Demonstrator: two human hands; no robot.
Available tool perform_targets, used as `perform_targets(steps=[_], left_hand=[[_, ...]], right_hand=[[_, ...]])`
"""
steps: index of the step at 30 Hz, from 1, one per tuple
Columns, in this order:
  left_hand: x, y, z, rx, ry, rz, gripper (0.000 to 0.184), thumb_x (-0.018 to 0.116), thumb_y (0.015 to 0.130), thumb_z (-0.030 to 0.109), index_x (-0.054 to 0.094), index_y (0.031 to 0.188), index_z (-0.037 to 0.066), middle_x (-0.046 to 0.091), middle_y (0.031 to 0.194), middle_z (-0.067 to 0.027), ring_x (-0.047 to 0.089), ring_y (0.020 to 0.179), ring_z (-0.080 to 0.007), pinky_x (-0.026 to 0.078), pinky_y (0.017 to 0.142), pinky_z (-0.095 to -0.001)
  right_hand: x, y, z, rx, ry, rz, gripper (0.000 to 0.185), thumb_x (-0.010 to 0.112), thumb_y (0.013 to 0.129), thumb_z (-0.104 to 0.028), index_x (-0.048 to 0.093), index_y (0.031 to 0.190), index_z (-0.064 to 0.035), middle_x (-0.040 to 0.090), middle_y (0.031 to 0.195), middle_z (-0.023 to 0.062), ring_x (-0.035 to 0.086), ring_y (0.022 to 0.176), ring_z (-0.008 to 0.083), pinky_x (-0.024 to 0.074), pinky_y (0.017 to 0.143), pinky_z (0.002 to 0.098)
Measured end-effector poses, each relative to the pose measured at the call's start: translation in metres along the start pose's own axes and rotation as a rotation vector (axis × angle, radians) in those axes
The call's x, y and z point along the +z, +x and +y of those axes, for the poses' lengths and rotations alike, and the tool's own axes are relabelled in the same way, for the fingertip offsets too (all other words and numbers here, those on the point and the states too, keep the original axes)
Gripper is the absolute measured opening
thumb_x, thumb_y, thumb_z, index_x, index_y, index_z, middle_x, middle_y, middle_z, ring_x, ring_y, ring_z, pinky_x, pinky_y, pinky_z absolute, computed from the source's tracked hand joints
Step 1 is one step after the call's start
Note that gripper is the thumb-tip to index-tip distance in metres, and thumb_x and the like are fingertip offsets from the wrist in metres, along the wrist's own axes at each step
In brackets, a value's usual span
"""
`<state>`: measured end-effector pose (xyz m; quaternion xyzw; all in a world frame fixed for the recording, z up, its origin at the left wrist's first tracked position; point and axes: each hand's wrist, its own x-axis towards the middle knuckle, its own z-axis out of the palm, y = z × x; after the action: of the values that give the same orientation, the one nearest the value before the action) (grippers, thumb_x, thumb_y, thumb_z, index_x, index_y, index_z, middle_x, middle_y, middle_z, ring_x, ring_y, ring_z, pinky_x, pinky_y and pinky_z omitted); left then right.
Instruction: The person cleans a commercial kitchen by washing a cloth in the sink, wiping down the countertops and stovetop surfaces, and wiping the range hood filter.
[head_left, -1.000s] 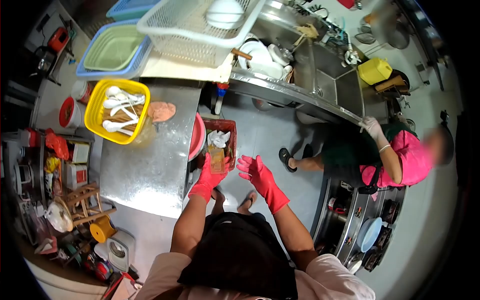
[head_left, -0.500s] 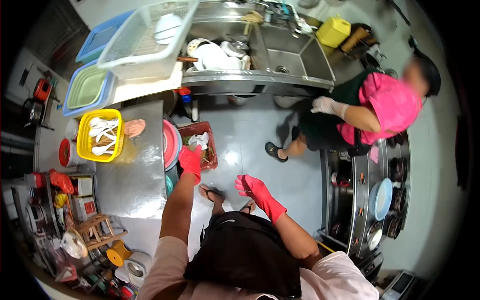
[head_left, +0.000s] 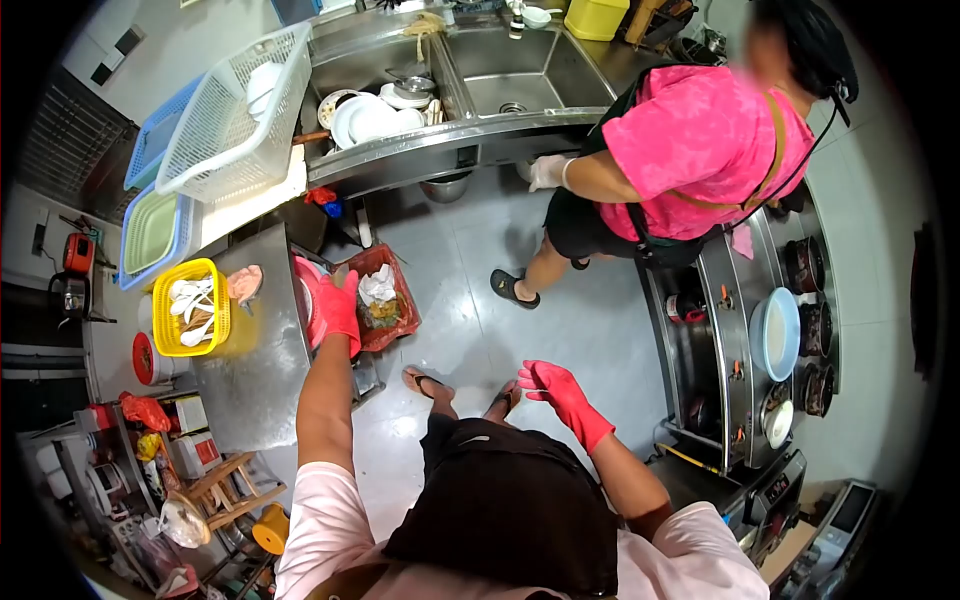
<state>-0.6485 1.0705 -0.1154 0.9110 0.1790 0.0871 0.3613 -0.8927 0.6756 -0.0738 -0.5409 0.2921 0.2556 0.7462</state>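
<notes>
Top-down view of a kitchen work area. Both forearms extend from the wearer's pale sleeves, and the hands are well apart. The left arm is nearly straight and reaches forward; its left hand (head_left: 337,306), in a red rubber glove, lies over the pink basin (head_left: 310,290), fingers pointing away from the body. Whether the fingers close on the rim cannot be told. The right arm bends at the elbow; the right hand (head_left: 562,392), gloved alike, is held above the floor (head_left: 465,330) with fingers parted and slightly curved, holding nothing.

The pink basin, round and smooth, sits beside the edge of the steel table (head_left: 255,375), whose worn metal surface reflects the light. Just right of the left hand stands a red crate (head_left: 407,322), rectangular, containing crumpled white material (head_left: 378,286) and greenish-brown scraps (head_left: 384,313). On the table, a yellow perforated plastic basket (head_left: 222,312) holds white spoons (head_left: 192,297) and thin brown sticks; a limp, salmon-coloured cloth (head_left: 244,284) lies beside it. Beyond, round white plates (head_left: 368,120) are stacked in the left basin of the steel sink (head_left: 455,130). The floor is grey and glossy. At right, a co-worker (head_left: 690,150) in a pink patterned shirt stands near the sink.
</notes>
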Motion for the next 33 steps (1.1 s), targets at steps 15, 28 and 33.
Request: perform_targets(steps=[15,28,33], left_hand=[[0.01,0.053,-0.041,0.212,0.386,0.003,0.076,0.073,0.085,0.047,0.05,0.145,0.007,0.012,0.16,-0.0352,0.009,0.149,-0.0509,0.011,0.122,-0.0551],[0.018,0.051,-0.126,-0.695,-1.363,-0.407,0.053,0.064,0.095,0.044,0.051,0.138,0.017,0.057,0.133,-0.0073,0.06,0.106,-0.025,0.054,0.089,-0.0386],[0.017,0.034,-0.122,-1.014,-1.859,-0.254,0.055,0.059,0.096,0.048,0.052,0.137,0.012,0.058,0.132,-0.0127,0.059,0.112,-0.0333,0.055,0.091,-0.0453]], right_hand=[[0.072,-0.007,0.022,-0.032,0.084,0.002,0.051,0.059,0.101,-0.036,0.056,0.136,0.0015,0.066,0.125,0.0132,0.065,0.109,0.0197,0.0532,0.09,0.0331],[0.125,-0.025,0.021,-0.054,0.017,0.03,0.054,0.06,0.1,-0.038,0.057,0.134,0.0027,0.067,0.121,0.0128,0.066,0.106,0.02,0.053,0.092,0.034],[0.118,-0.042,0.012,-0.089,-0.038,0.059,0.055,0.061,0.099,-0.04,0.058,0.132,0.0031,0.068,0.118,0.0108,0.066,0.104,0.0174,0.0531,0.091,0.0329]])
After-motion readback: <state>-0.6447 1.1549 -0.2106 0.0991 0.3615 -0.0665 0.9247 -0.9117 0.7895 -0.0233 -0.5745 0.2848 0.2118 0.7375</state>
